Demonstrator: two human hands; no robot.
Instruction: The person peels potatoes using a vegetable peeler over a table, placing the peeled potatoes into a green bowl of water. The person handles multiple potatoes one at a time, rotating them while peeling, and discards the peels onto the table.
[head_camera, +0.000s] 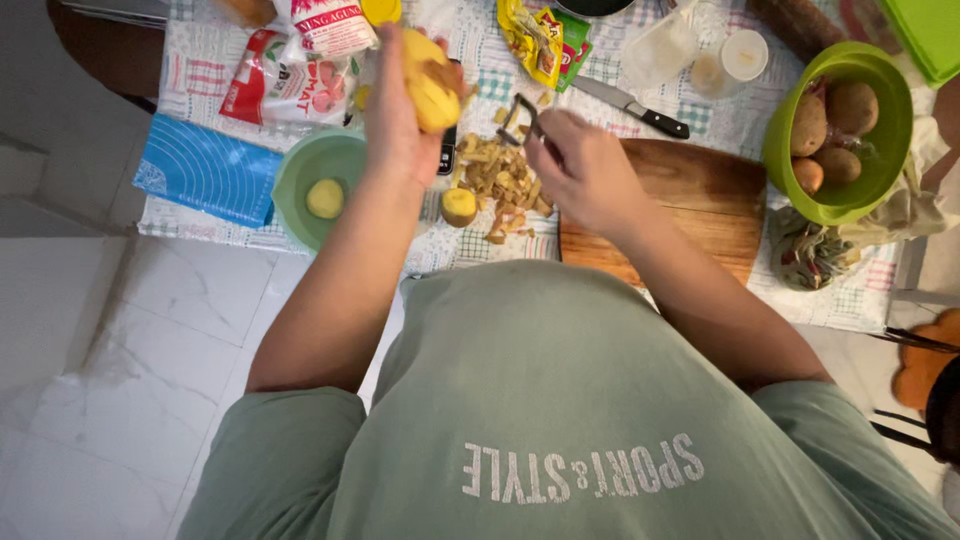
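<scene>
left hand (395, 110) holds potato (432, 85), right hand (580, 170) grips peeler (522, 118).

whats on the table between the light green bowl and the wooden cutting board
In the head view, a peeled potato and a pile of peelings lie between the light green bowl and cutting board.

light: warm, moderately bright indoor | shadows: soft, cast below the table edge | blur: slight on raised hands | edges: wide-angle bending | glare: none

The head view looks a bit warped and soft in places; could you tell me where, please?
Head view: wide-angle bending at the edges; left hand with the potato and right hand with the peeler slightly motion-blurred; soft, even light, no glare.
</scene>
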